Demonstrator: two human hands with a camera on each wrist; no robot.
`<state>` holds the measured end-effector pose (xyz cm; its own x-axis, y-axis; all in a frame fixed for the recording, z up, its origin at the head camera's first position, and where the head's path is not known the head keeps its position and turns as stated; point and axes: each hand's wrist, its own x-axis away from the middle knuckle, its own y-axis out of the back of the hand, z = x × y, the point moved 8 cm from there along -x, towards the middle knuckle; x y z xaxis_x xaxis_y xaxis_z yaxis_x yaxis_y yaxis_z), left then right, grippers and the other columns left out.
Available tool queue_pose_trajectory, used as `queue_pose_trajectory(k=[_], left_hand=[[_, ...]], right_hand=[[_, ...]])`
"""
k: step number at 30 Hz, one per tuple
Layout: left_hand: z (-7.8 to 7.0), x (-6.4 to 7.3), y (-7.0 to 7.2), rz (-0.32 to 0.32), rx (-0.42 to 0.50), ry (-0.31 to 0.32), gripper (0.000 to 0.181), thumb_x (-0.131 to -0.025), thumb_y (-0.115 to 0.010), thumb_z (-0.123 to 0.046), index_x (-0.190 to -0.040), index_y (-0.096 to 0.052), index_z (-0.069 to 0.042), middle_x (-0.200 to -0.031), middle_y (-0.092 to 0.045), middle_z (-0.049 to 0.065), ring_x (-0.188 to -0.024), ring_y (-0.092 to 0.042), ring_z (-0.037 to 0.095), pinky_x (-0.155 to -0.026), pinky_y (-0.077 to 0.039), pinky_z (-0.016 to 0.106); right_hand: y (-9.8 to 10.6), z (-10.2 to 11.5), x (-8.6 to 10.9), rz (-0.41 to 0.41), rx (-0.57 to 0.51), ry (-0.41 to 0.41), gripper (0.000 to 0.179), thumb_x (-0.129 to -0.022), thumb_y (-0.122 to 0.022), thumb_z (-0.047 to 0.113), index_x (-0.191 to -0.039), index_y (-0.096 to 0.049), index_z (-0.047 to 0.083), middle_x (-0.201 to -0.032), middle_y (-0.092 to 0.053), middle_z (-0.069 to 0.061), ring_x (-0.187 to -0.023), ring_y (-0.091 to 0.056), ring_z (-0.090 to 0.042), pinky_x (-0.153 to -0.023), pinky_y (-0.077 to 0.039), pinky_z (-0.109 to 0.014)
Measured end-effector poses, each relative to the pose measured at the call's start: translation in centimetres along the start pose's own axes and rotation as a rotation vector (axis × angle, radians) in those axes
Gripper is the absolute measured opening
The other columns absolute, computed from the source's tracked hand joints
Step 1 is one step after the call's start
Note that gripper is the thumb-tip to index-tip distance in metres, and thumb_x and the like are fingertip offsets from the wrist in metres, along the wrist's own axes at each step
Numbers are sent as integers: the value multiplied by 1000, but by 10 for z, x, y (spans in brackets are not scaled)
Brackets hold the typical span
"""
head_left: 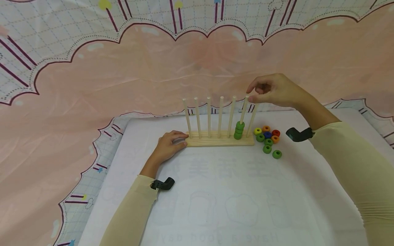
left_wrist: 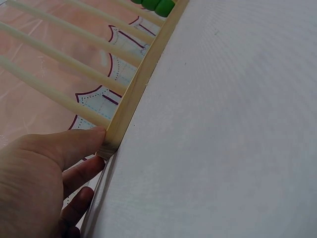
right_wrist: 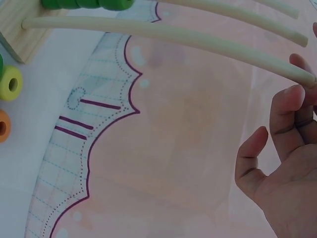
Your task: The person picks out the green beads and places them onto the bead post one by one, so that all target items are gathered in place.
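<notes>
A wooden peg rack (head_left: 212,142) stands on the white table sheet, with several upright pegs along its base. Stacked green beads (head_left: 239,131) sit at the foot of the second peg from the right. My left hand (head_left: 167,145) holds the left end of the base, its thumb (left_wrist: 81,144) on the front side and the other fingers around the end. Up at the tops of the right-hand pegs is my right hand (head_left: 278,90), thumb and forefinger parted, no bead visible between them. In the right wrist view its fingers (right_wrist: 287,101) overlap the tip of a peg (right_wrist: 198,42).
Loose beads lie right of the rack: a yellow bead (head_left: 257,131), a blue bead (head_left: 267,135), a red bead (head_left: 276,133), orange ones and several green ones, the nearest green bead (head_left: 277,154) slightly apart. A pink patterned cloth (head_left: 147,78) spreads behind the white sheet (head_left: 215,191).
</notes>
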<state>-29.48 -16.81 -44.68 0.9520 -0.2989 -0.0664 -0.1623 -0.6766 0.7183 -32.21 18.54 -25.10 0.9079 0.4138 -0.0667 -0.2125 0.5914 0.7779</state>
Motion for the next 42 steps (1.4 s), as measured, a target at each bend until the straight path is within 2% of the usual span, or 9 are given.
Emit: queue_pose_trajectory(k=[8, 13, 20, 25, 33, 37, 42], left_hand=[[-1, 0, 0, 5, -2, 0, 35, -94, -73, -32, -128, -73, -22, -137, -66, 3, -133, -51, 33, -115, -24, 61], [0, -1, 0, 5, -11, -2, 35, -95, -73, -32, -128, -73, -22, -137, -66, 3, -133, -51, 34, -116, -24, 61], [-1, 0, 0, 4, -18, -3, 35, -94, -73, -33, -128, -73, -22, -137, -66, 3, -133, -52, 33, -115, -25, 61], [-1, 1, 0, 2, -17, -8, 35, -94, -73, -32, -128, -73, -22, -136, -66, 3, -132, -53, 33, -115, -25, 61], [-1, 2, 0, 0, -20, -5, 35, -94, -73, -33, -128, -73, -22, -136, -66, 3, -130, -53, 33, -115, -25, 62], [-2, 2, 0, 0, -18, -6, 35, -94, -73, -33, -128, -73, -22, -136, -66, 3, -131, -53, 33, -115, -26, 62], [-2, 2, 0, -1, -18, -8, 36, -94, -74, -33, -128, -73, -22, -136, -66, 3, -130, -53, 33, -115, -26, 61]], right_hand=[[1, -1, 1, -10, -7, 19, 31, -90, -79, 37, -113, -72, 17, -95, -51, -9, -90, -49, -25, -67, -47, -22], [1, -5, 6, -6, 40, 40, 28, -91, -78, 35, -112, -72, 17, -92, -54, -8, -86, -52, -24, -64, -50, -24], [-1, -22, 15, 17, 74, 31, 29, -90, -79, 31, -112, -71, 15, -89, -58, -8, -83, -55, -24, -64, -55, -25], [-2, -37, 25, 40, 104, 4, 29, -90, -79, 28, -113, -72, 12, -91, -61, -7, -85, -56, -23, -67, -54, -22], [-10, -63, 47, 128, 124, -64, 30, -89, -81, 34, -113, -74, 17, -108, -70, -3, -103, -62, -21, -79, -52, -16], [-20, -77, 60, 182, 96, -81, 26, -89, -81, 30, -111, -75, 17, -111, -72, -2, -104, -65, -19, -80, -52, -15], [-34, -94, 75, 255, 78, -100, 26, -91, -79, 30, -113, -74, 17, -111, -73, 2, -104, -66, -16, -82, -54, -19]])
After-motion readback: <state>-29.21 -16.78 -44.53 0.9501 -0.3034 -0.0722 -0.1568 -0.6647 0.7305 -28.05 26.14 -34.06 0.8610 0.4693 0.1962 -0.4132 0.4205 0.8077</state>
